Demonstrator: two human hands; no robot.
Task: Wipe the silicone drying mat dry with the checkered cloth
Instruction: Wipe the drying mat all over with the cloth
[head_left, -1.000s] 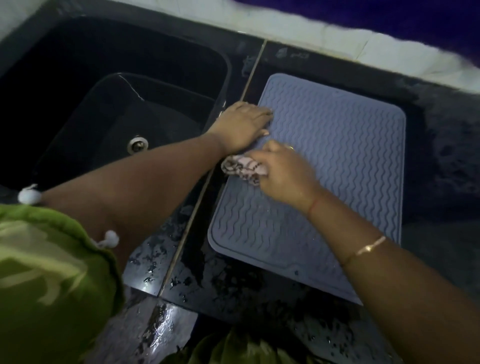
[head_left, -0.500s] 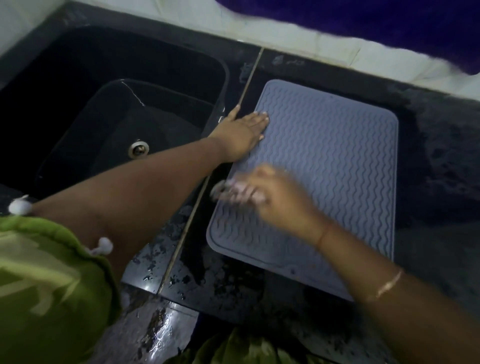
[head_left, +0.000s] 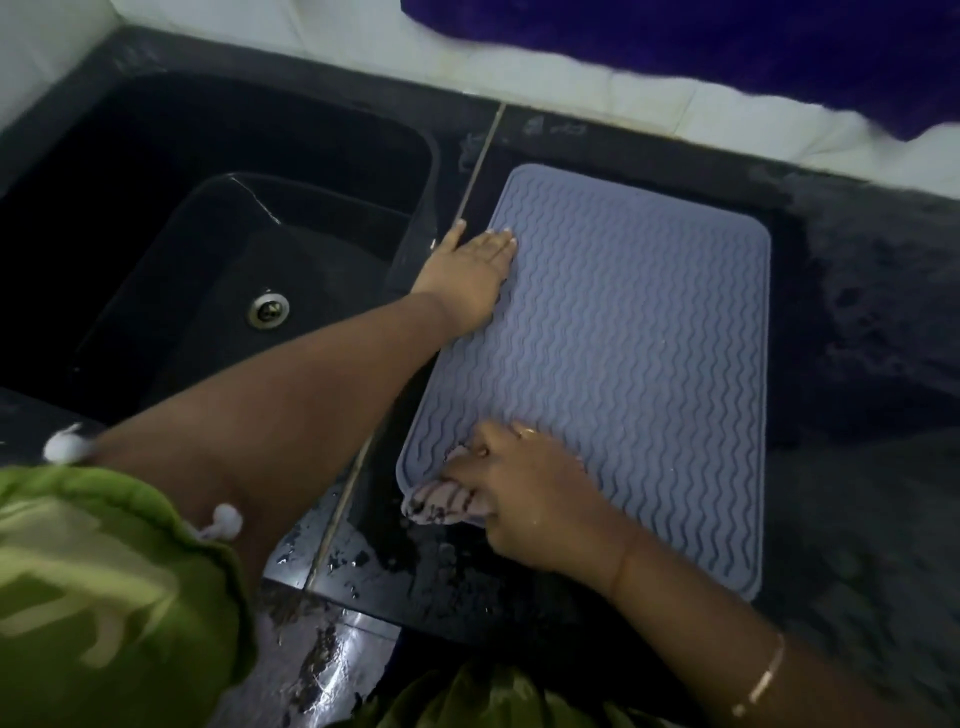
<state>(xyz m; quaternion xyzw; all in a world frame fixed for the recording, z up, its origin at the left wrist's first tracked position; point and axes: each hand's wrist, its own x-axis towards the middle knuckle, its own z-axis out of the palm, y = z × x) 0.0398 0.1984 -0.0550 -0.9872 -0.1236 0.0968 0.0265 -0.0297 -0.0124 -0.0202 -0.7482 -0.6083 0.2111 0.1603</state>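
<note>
Black sink (head_left: 156, 218) filled the left of frame. At centre, the left hand (head_left: 470, 273) lay flat, fingers straight and released, on the upper left edge of the grey silicone mat (head_left: 649, 364). At the mat's lower left corner, the bunched checkered cloth (head_left: 441, 503) sat grasped in the curled fingers of the right hand (head_left: 535, 499). Mat lay on the dark table (head_left: 857, 338).

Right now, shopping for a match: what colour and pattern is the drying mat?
The drying mat is grey-blue with wavy ridges, seen in the head view.
</note>
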